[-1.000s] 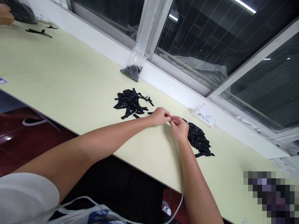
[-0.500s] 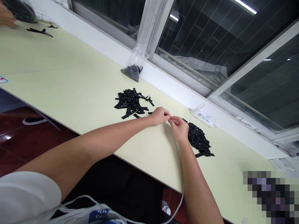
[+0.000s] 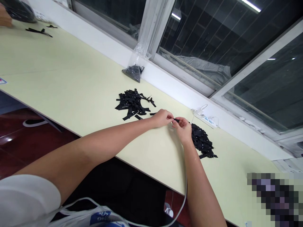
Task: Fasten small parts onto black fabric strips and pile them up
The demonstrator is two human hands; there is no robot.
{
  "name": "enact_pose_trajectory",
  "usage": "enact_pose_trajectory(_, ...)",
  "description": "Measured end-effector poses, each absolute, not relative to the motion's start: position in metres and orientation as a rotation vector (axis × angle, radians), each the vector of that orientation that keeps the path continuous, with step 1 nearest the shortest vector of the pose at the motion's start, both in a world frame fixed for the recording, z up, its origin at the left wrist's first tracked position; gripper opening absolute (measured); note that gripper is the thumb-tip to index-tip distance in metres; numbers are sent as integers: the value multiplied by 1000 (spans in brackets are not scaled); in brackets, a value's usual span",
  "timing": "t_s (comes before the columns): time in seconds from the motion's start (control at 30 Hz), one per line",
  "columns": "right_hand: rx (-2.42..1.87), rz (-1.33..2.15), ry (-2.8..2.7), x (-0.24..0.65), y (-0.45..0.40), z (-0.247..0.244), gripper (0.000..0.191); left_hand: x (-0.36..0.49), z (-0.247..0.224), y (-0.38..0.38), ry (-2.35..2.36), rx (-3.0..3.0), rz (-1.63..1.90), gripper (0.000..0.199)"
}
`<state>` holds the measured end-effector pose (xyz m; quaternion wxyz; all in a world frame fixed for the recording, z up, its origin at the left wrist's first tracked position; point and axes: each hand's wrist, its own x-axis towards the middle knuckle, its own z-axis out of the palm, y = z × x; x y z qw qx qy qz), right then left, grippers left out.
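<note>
A small black fabric strip (image 3: 175, 120) is pinched between my two hands above the table. My left hand (image 3: 163, 118) closes on its left end with thumb and fingertips. From the other side, my right hand (image 3: 183, 128) grips it, the strip partly hidden by the fingers. Just beyond my left hand lies a loose pile of black strips (image 3: 132, 102), some with small light marks. A denser pile of black strips (image 3: 202, 142) sits to the right of my right hand.
A clear plastic bag (image 3: 134, 69) with black pieces stands against the wall. A power strip (image 3: 208, 120) with cables lies at the table's back edge. Black straps (image 3: 39, 31), a dark bag (image 3: 20, 11) and another person's hand (image 3: 4, 17) are at the far left. A white cable (image 3: 184, 195) hangs by my right forearm.
My right hand has shifted slightly right, and its fingers have opened out a little, so more of the black strip shows between my hands. The piles have not changed.
</note>
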<state>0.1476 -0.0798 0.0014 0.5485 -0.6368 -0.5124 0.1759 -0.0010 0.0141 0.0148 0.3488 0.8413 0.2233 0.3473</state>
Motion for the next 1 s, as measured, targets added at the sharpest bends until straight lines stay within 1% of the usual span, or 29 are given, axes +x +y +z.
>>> enact_pose_trajectory(0.17,-1469,479,-1173,146,-78,0,43,-2,16,16,608,2165,948,14)
enact_pose_trajectory(0.3,-1524,434,-1197,150,-78,0,39,-2,16,16,601,2178,954,10)
enact_pose_trajectory(0.73,-1630,347,-1276,154,-78,-2,41,-3,14,18,567,2234,968,8)
enact_pose_trajectory(1.0,-1677,327,-1303,154,-79,-2,44,-3,14,20,574,2267,964,10)
